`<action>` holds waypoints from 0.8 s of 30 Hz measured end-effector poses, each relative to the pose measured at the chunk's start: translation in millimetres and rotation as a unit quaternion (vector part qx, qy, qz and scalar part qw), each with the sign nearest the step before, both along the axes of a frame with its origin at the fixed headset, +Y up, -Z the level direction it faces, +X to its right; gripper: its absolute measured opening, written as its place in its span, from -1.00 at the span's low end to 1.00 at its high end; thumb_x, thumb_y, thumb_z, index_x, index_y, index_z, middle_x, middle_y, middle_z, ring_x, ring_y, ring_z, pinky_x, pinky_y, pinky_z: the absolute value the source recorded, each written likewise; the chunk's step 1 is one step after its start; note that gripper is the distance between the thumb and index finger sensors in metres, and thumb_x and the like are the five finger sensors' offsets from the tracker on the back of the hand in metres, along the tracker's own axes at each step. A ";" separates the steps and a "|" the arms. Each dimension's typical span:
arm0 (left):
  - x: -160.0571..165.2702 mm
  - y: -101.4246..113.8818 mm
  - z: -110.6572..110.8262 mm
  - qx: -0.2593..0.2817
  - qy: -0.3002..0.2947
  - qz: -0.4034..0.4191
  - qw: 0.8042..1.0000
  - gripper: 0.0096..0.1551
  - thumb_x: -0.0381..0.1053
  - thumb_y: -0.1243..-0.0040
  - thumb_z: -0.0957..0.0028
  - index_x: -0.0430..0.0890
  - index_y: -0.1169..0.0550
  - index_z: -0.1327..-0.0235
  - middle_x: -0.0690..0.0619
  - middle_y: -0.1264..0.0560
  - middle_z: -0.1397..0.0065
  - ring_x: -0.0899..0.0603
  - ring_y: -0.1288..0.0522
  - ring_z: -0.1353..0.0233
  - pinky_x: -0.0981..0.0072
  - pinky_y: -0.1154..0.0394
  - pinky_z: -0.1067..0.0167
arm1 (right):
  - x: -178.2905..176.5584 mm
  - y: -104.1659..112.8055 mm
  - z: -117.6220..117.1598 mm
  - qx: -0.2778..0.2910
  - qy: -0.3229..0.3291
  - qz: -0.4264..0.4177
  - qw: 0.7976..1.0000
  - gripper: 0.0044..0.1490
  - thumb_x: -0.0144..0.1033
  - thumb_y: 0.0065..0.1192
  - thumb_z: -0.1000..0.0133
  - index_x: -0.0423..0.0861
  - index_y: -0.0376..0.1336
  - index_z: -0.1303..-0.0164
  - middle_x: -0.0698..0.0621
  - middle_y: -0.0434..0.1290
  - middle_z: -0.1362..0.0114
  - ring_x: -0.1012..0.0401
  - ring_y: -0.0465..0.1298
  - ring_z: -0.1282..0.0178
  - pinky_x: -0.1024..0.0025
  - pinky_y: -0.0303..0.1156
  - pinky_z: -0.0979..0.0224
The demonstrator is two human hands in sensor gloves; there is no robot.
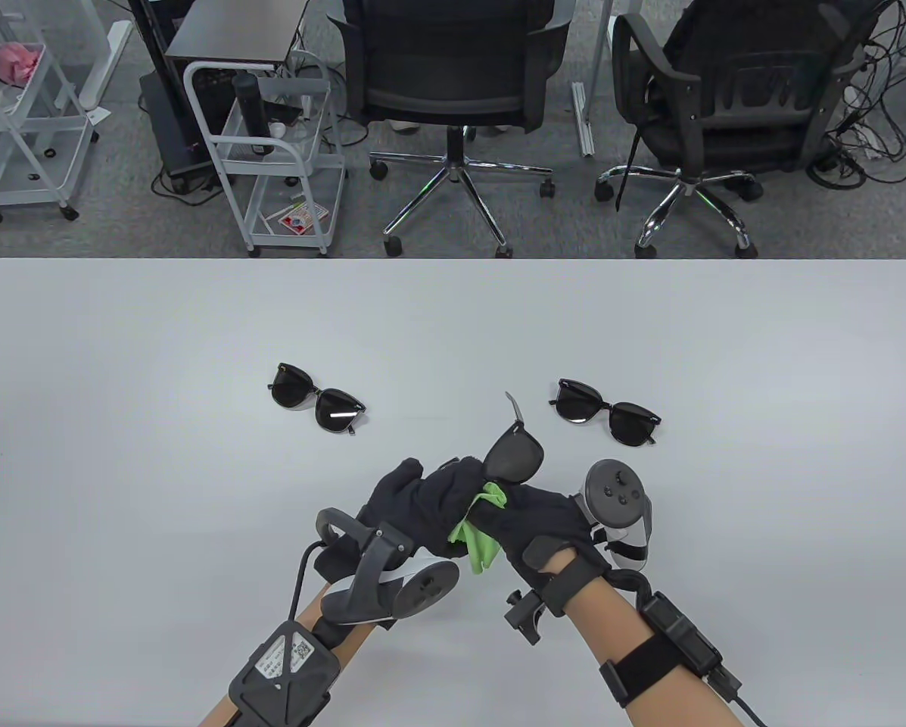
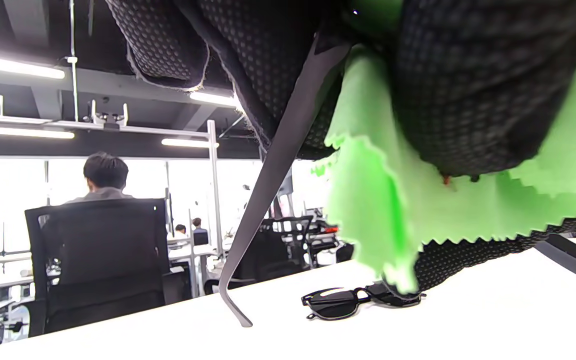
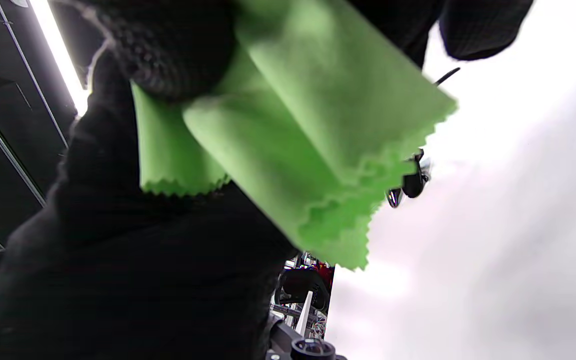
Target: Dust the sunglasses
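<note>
Green cloth [image 1: 477, 535] sits bunched between our two gloved hands, which meet just above the near middle of the white table [image 1: 119, 454]. Our left hand [image 1: 415, 503] grips the held sunglasses [image 1: 513, 453] by the frame, and one dark lens sticks out past the fingers toward the far right, with a temple arm rising from it toward the far side; the left wrist view shows another grey temple arm [image 2: 273, 190] hanging down almost to the tabletop. Our right hand [image 1: 543, 522] clasps the cloth against the frame, its zigzag edge drooping below the fingers in both wrist views. Two more pairs lie folded flat on the table: the left pair [image 1: 318, 397] runs from far left to near right, well apart from the hands, and the right pair [image 1: 605, 410] lies on a similar slant, near the right hand's tracker [image 1: 615, 500]. Wide bare tabletop spreads to the left, right and far edges. Beyond the far edge stand two office chairs [image 1: 453, 91] and a white wire cart [image 1: 278, 159] holding a dark bottle.
</note>
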State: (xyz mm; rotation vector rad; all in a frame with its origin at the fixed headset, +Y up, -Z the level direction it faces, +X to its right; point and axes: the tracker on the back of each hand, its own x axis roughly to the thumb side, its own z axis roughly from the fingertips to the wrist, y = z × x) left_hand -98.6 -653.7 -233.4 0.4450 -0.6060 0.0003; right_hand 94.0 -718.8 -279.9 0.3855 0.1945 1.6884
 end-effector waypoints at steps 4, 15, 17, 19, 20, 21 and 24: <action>-1.3 -1.5 0.5 0.011 0.002 -0.020 1.000 0.23 0.35 -0.55 0.53 0.07 -0.29 -0.48 0.21 -0.49 -0.41 0.25 -0.74 -0.01 0.10 -0.50 -0.41 | -2.9 -5.5 -1.1 -0.036 0.034 -0.028 0.998 -0.43 -0.10 0.29 -0.04 -0.18 0.48 -0.11 -0.06 0.66 -0.15 -0.06 0.65 -0.19 -0.30 0.32 -0.35; 2.8 0.8 2.1 0.009 -0.002 -0.004 1.000 0.24 0.37 -0.54 0.55 0.05 -0.30 -0.48 0.20 -0.50 -0.40 0.26 -0.74 0.01 0.10 -0.51 -0.40 | -1.1 3.3 2.8 0.017 -0.021 0.019 0.999 -0.49 0.00 0.44 0.03 -0.11 0.53 0.07 0.03 0.70 0.01 0.04 0.71 -0.04 -0.24 0.37 -0.34; 0.4 0.0 0.2 0.001 0.003 0.002 1.000 0.24 0.37 -0.54 0.55 0.05 -0.30 -0.48 0.20 -0.50 -0.40 0.26 -0.74 0.00 0.10 -0.51 -0.40 | -2.0 3.4 3.0 0.016 -0.014 0.017 1.000 -0.46 0.00 0.28 -0.04 -0.15 0.52 0.03 0.00 0.69 -0.02 0.01 0.70 -0.06 -0.25 0.36 -0.34; -1.7 -1.1 -1.1 -0.001 0.004 -0.002 1.000 0.23 0.37 -0.55 0.55 0.06 -0.30 -0.48 0.21 -0.49 -0.40 0.25 -0.74 0.00 0.09 -0.50 -0.41 | -3.5 1.7 2.3 0.002 0.001 0.007 1.000 -0.43 -0.04 0.22 -0.06 -0.18 0.51 -0.03 -0.04 0.68 -0.07 -0.02 0.68 -0.10 -0.27 0.35 -0.34; -1.9 -1.5 -0.9 0.002 0.004 -0.007 1.000 0.23 0.36 -0.55 0.55 0.07 -0.30 -0.48 0.21 -0.50 -0.40 0.25 -0.74 0.00 0.09 -0.50 -0.41 | -4.0 0.3 1.5 -0.006 0.010 0.000 1.000 -0.42 -0.07 0.23 -0.06 -0.20 0.49 -0.07 -0.06 0.67 -0.10 -0.03 0.67 -0.13 -0.28 0.34 -0.34; -1.8 -2.2 -0.4 0.008 0.005 -0.016 1.000 0.23 0.36 -0.56 0.55 0.07 -0.30 -0.48 0.21 -0.49 -0.41 0.25 -0.74 -0.01 0.09 -0.50 -0.41 | -4.4 -1.9 0.3 -0.019 0.024 -0.008 1.000 -0.42 -0.10 0.25 -0.05 -0.21 0.48 -0.10 -0.07 0.66 -0.13 -0.06 0.66 -0.16 -0.29 0.33 -0.34; -1.3 -2.9 -0.6 0.014 0.007 -0.024 1.000 0.23 0.37 -0.56 0.55 0.07 -0.30 -0.47 0.21 -0.50 -0.41 0.24 -0.74 0.00 0.09 -0.50 -0.41 | -4.5 -3.3 0.7 -0.021 0.027 -0.003 0.999 -0.44 -0.23 0.38 0.01 -0.19 0.46 -0.15 -0.07 0.64 -0.18 -0.07 0.64 -0.20 -0.29 0.32 -0.34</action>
